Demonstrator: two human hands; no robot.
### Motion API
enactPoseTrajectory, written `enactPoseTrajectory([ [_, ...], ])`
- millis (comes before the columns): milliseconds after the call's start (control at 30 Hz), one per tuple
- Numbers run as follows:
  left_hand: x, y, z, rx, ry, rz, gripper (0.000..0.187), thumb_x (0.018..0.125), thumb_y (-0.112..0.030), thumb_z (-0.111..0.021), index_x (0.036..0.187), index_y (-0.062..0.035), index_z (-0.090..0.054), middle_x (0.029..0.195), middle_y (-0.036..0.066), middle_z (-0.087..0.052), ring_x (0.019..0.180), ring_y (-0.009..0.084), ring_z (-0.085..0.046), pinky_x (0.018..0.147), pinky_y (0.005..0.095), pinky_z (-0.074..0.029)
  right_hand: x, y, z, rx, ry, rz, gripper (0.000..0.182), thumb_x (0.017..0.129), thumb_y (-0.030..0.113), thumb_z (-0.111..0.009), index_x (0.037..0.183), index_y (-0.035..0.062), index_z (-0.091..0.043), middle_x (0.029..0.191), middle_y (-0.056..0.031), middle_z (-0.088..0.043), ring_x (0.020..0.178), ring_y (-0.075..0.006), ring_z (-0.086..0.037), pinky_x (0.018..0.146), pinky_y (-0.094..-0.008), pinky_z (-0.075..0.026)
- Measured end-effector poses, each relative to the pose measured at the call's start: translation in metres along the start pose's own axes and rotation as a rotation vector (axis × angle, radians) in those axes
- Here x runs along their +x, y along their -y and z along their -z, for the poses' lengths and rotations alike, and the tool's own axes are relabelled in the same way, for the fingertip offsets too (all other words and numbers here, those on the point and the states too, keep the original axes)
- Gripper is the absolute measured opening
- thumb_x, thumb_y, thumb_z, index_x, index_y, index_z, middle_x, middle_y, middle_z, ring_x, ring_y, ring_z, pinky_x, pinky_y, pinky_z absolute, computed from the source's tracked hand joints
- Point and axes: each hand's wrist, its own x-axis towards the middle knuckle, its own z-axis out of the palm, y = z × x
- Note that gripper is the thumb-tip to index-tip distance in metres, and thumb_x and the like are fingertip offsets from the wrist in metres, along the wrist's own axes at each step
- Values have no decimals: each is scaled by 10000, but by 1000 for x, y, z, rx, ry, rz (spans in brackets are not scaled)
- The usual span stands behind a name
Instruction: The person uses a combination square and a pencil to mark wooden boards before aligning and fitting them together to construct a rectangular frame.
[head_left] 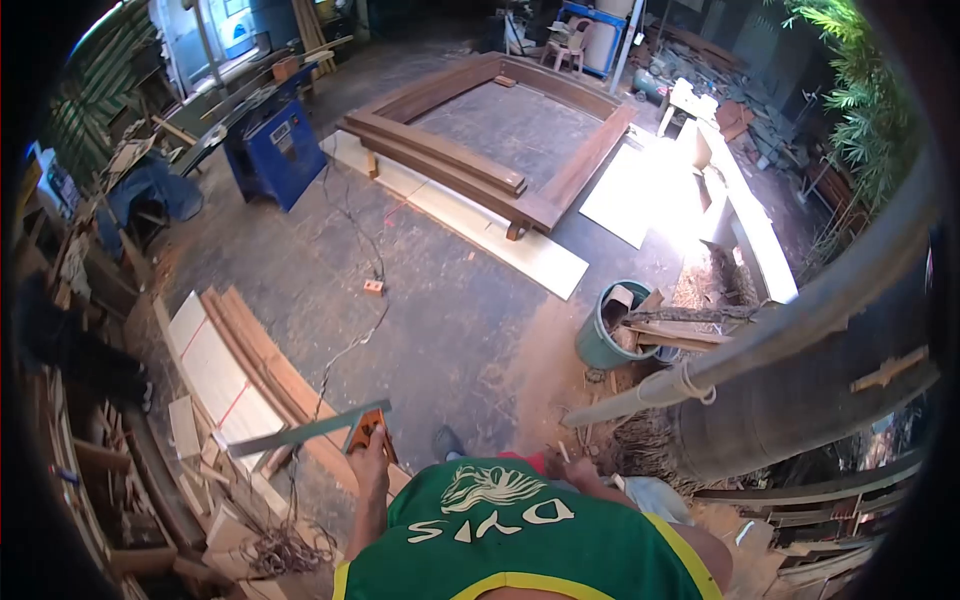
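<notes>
My left hand (371, 462) is closed round the orange-and-dark handle of a handsaw (300, 431). Its long grey-green blade points left, above long boards on the floor. Beside my right hip, my right hand (581, 470) has its fingers bent near a short, thin pale stick (563, 452), which seems to be pinched in them; its kind is too small to make out. Under the saw lie brown planks (258, 352) and a pale board with red lines (215, 365).
A large brown wooden frame (590, 165) rests on supports ahead. A blue machine (275, 150) stands left of it. To my right are a green bin (594, 345) of wood scraps and a slanting pole (750, 350). A cable (340, 355) crosses the floor by a brick (373, 287).
</notes>
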Motion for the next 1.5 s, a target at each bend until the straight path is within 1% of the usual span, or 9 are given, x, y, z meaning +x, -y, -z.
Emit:
enactPoseTrajectory([
  [100, 116, -53, -66, 188, 164, -186, 126, 919, -98, -639, 996, 2, -629, 870, 29, -636, 794, 104, -598, 683, 267, -483, 42, -13, 11, 121, -65, -24, 472, 842, 422, -649, 1169, 83, -676, 1054, -234, -688, 1027, -361, -668, 908, -464, -523],
  [367, 336, -97, -269, -159, 366, 206, 252, 917, -111, -671, 1135, 6, -625, 993, 88, -686, 823, 175, -671, 767, 335, -569, 160, 149, 136, 533, -190, -399, 352, 780, 315, -739, 862, -26, -733, 742, -151, -715, 759, -273, -723, 752, -405, -568],
  [567, 452, -89, -378, -18, 312, 244, 288, 924, -115, -654, 1169, 26, -598, 1005, 114, -677, 884, 200, -676, 766, 348, -576, 310, 233, 233, 535, -29, -312, 316, 831, 275, -632, 984, 16, -730, 935, -177, -728, 873, -297, -720, 777, -421, -563],
  [767, 588, -87, -429, 114, 157, 206, 314, 928, -143, -652, 1165, 55, -597, 985, 154, -689, 872, 223, -688, 754, 351, -580, 508, 356, 383, -8, -422, 106, 354, 862, 339, -576, 916, 20, -721, 805, -223, -700, 759, -348, -710, 768, -391, -561],
  [967, 764, -72, -495, 42, 10, 180, 289, 912, -146, -677, 1078, 86, -632, 907, 139, -695, 776, 210, -684, 692, 311, -556, 651, 553, 524, 775, -393, 95, 248, 869, 228, -589, 922, 20, -713, 725, -104, -698, 621, -179, -690, 614, -315, -538],
  [1100, 915, -108, -531, 270, 53, 221, 231, 900, -132, -689, 1017, 67, -667, 860, 86, -684, 720, 136, -638, 628, 262, -493, 718, 646, 565, 750, -450, 145, 181, 857, 144, -590, 902, 5, -698, 706, -98, -680, 628, -157, -675, 597, -286, -527],
  [1200, 1002, -174, -582, 326, 135, 105, 204, 902, -115, -685, 1003, 62, -675, 839, 49, -670, 701, 107, -595, 607, 246, -451, 754, 673, 627, 567, -647, 347, 159, 868, 130, -576, 876, 11, -682, 694, -76, -665, 628, -139, -660, 581, -285, -514],
  [1267, 1060, -203, -600, 229, 186, -123, 148, 876, -75, -686, 945, 55, -681, 819, 36, -660, 703, 96, -606, 612, 264, -473, 771, 674, 675, 682, -770, 230, 137, 878, 122, -582, 876, 15, -668, 677, -61, -647, 622, -132, -642, 566, -282, -502],
  [1500, 1152, -289, -692, 17, 310, 2, 224, 896, -57, -669, 1105, 19, -641, 969, 47, -664, 841, 118, -633, 713, 283, -519, 770, 606, 756, 686, -1079, -229, 157, 843, 134, -608, 875, -16, -640, 754, -114, -642, 737, -196, -601, 678, -339, -487],
])
